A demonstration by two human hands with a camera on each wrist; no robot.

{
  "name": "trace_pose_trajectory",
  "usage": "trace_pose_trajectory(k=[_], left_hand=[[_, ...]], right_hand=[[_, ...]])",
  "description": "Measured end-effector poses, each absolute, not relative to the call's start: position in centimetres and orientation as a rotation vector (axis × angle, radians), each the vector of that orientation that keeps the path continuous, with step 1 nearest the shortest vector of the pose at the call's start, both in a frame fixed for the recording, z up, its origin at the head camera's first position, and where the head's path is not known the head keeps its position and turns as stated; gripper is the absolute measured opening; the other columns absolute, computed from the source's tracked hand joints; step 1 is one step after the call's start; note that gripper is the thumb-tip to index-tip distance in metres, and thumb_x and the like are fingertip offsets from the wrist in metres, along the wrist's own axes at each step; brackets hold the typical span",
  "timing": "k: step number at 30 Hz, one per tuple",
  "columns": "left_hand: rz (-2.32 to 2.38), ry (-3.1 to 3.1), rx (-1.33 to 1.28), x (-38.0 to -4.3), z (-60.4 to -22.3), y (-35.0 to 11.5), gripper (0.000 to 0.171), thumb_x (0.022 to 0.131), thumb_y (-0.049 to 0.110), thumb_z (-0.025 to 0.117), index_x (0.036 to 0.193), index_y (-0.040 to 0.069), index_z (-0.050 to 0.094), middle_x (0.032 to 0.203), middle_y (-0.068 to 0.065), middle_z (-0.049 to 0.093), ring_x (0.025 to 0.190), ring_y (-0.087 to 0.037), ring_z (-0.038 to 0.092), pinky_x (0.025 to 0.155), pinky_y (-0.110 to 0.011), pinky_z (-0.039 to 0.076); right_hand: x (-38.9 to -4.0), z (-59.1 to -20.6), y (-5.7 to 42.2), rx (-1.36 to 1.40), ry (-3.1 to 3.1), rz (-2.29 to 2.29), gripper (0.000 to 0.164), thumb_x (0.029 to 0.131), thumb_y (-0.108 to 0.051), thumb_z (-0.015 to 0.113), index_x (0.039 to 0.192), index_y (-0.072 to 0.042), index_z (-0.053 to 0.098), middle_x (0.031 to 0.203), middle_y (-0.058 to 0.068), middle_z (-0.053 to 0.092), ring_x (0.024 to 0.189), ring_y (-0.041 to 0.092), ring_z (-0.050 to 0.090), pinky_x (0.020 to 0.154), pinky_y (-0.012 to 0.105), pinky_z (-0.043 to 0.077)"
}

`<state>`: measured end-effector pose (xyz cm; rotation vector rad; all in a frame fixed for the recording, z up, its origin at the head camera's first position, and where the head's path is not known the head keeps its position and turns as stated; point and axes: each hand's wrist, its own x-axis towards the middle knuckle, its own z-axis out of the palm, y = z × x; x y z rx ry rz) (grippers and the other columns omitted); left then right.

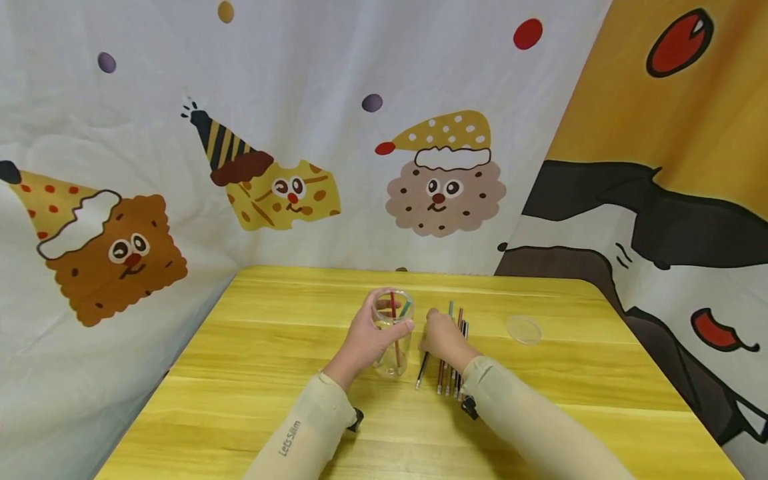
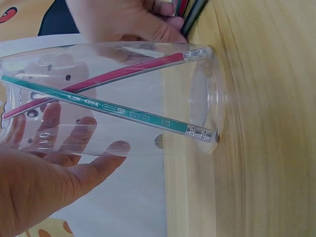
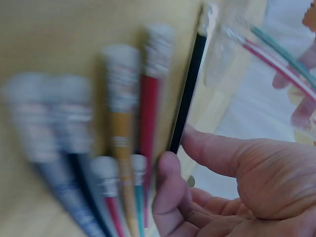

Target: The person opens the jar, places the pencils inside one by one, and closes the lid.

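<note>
My left hand [image 1: 370, 339] grips a clear plastic jar [image 2: 148, 143] that stands upright on the table, thumb on the near side and fingers around its upper part. Inside the jar lean a teal pencil [image 2: 123, 109] and a red pencil [image 2: 131, 70], eraser ends down. Just right of the jar, my right hand [image 1: 445, 339] pinches a black pencil [image 3: 190, 91] between thumb and index finger, its eraser end pointing toward me. Beside that hand lies a row of several loose pencils [image 1: 447, 381]; red, orange, teal and dark ones show in the right wrist view.
A round clear lid [image 1: 525, 330] lies flat on the wooden table [image 1: 252, 373], right of the pencils. Behind the table hangs a white cloth [image 1: 336, 60] printed with cartoon biscuits and cheese.
</note>
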<state>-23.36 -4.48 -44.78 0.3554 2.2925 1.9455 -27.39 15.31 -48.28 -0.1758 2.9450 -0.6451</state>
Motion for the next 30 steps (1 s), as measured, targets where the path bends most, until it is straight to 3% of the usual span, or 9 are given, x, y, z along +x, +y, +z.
trace_pose_trajectory(k=[3, 7, 9, 11, 14, 18, 22, 26, 30], left_hand=[[1.951, 2.283, 0.361, -23.3, -44.8, -4.5, 0.077, 0.093, 0.045, 0.083, 0.157, 0.032, 0.042, 0.149, -0.01, 0.057, 0.126, -0.025, 0.059, 0.099, -0.047, 0.057], [1.953, 2.282, 0.359, -23.4, -44.8, -4.5, 0.079, 0.092, 0.044, 0.083, 0.158, 0.03, 0.042, 0.149, -0.01, 0.058, 0.127, -0.026, 0.059, 0.1, -0.047, 0.057], [1.952, 2.295, 0.359, -23.4, -44.8, -4.6, 0.08, 0.093, 0.045, 0.083, 0.159, 0.028, 0.042, 0.148, -0.01, 0.058, 0.128, -0.026, 0.059, 0.101, -0.049, 0.057], [1.955, 2.3, 0.357, -23.5, -44.7, -4.6, 0.079, 0.093, 0.044, 0.083, 0.158, 0.029, 0.042, 0.149, -0.011, 0.058, 0.128, -0.026, 0.059, 0.102, -0.049, 0.055], [1.964, 2.298, 0.361, -23.4, -44.6, -4.6, 0.075, 0.093, 0.041, 0.083, 0.156, 0.031, 0.043, 0.148, -0.01, 0.059, 0.127, -0.025, 0.059, 0.102, -0.049, 0.055], [1.96, 2.293, 0.367, -23.4, -44.8, -4.3, 0.072, 0.093, 0.041, 0.083, 0.154, 0.034, 0.045, 0.145, -0.008, 0.06, 0.125, -0.025, 0.059, 0.1, -0.046, 0.055], [1.949, 2.302, 0.363, -23.4, -44.9, -4.2, 0.074, 0.094, 0.042, 0.082, 0.156, 0.031, 0.044, 0.147, -0.01, 0.06, 0.126, -0.026, 0.059, 0.1, -0.046, 0.055], [1.949, 2.301, 0.355, -23.5, -44.8, -4.4, 0.076, 0.095, 0.043, 0.081, 0.158, 0.03, 0.042, 0.15, -0.01, 0.059, 0.127, -0.027, 0.059, 0.101, -0.05, 0.055], [1.946, 2.296, 0.356, -23.5, -44.8, -4.5, 0.074, 0.094, 0.045, 0.081, 0.156, 0.033, 0.043, 0.148, -0.005, 0.059, 0.127, -0.026, 0.06, 0.103, -0.051, 0.055]], right_hand=[[-28.4, -47.9, 14.8, -0.123, 2.912, -0.591, 0.084, 0.081, -0.005, 0.091, 0.145, 0.023, 0.043, 0.097, 0.025, 0.073, 0.071, 0.023, 0.063, 0.065, 0.033, 0.058], [-29.8, -48.2, 14.3, -0.087, 2.86, -0.611, 0.067, 0.076, 0.003, 0.085, 0.13, 0.026, 0.054, 0.112, 0.035, 0.07, 0.065, 0.024, 0.059, 0.056, 0.033, 0.052], [-31.3, -49.7, 14.5, -0.102, 2.839, -0.64, 0.037, 0.073, 0.003, 0.079, 0.105, 0.019, 0.068, 0.1, 0.029, 0.073, 0.057, 0.02, 0.058, 0.051, 0.03, 0.05], [-32.3, -50.8, 14.5, -0.085, 2.803, -0.71, 0.011, 0.071, 0.003, 0.073, 0.081, 0.007, 0.068, 0.076, 0.019, 0.069, 0.048, 0.017, 0.056, 0.045, 0.029, 0.048], [-32.3, -50.9, 14.3, -0.067, 2.766, -0.79, 0.022, 0.074, 0.001, 0.07, 0.061, -0.009, 0.055, 0.059, 0.008, 0.058, 0.044, 0.013, 0.054, 0.043, 0.027, 0.048], [-30.2, -48.6, 13.6, 0.019, 2.69, -0.855, 0.032, 0.092, -0.006, 0.067, 0.063, -0.009, 0.056, 0.055, 0.003, 0.051, 0.043, 0.012, 0.048, 0.041, 0.025, 0.042], [-29.8, -46.7, 14.4, 0.007, 2.639, -0.955, 0.038, 0.106, -0.02, 0.058, 0.071, -0.006, 0.065, 0.055, 0.003, 0.057, 0.046, 0.012, 0.049, 0.046, 0.026, 0.042], [-29.9, -43.4, 15.2, -0.096, 2.683, -1.227, 0.033, 0.112, -0.024, 0.053, 0.092, -0.002, 0.067, 0.076, 0.01, 0.067, 0.067, 0.018, 0.065, 0.065, 0.032, 0.057], [-29.1, -38.9, 15.1, -0.278, 2.919, -1.531, 0.032, 0.114, -0.031, 0.052, 0.107, -0.004, 0.067, 0.095, 0.015, 0.072, 0.085, 0.025, 0.07, 0.073, 0.029, 0.058]])
